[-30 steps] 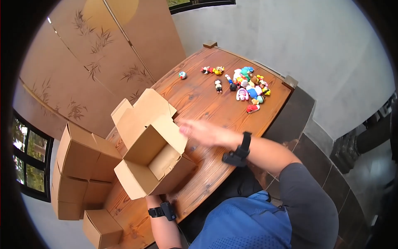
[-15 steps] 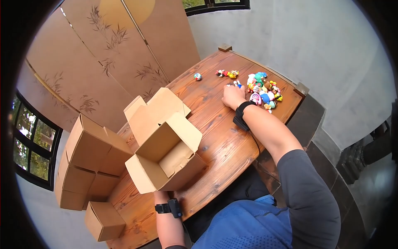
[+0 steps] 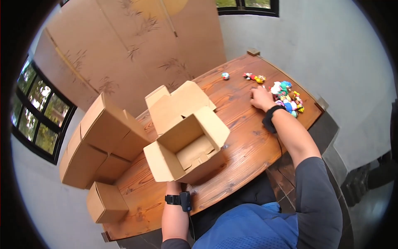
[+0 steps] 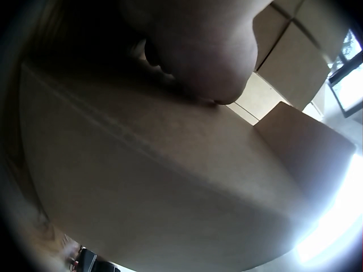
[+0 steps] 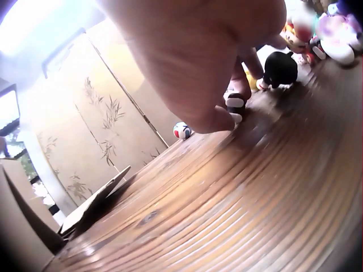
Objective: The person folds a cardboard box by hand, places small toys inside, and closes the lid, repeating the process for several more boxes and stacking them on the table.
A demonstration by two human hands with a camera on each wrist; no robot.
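My right hand (image 3: 263, 98) reaches over the far part of the table, beside a pile of toy figurines (image 3: 286, 97). In the right wrist view its thumb and fingers pinch a small black-and-white figurine (image 5: 235, 102), right at the wood; most of it is hidden by the hand. At the near side of an open cardboard box (image 3: 207, 167), my left hand (image 4: 204, 51) is against the cardboard. Its fingers are mostly hidden, and I cannot tell how they are bent. The box's flaps are spread, and its visible inside holds no toys.
On the far table (image 3: 244, 137) lie a small patterned ball (image 3: 225, 76) and a red-and-yellow pair of figurines (image 3: 254, 78). Stacked cardboard boxes (image 3: 107, 141) stand left, with a smaller box (image 3: 107, 202) in front. A folding screen (image 3: 137, 45) stands behind.
My right hand has gone from beside the box flap out to the black-and-white figurine near the pile. My left hand stays at the box. The head view has swung left.
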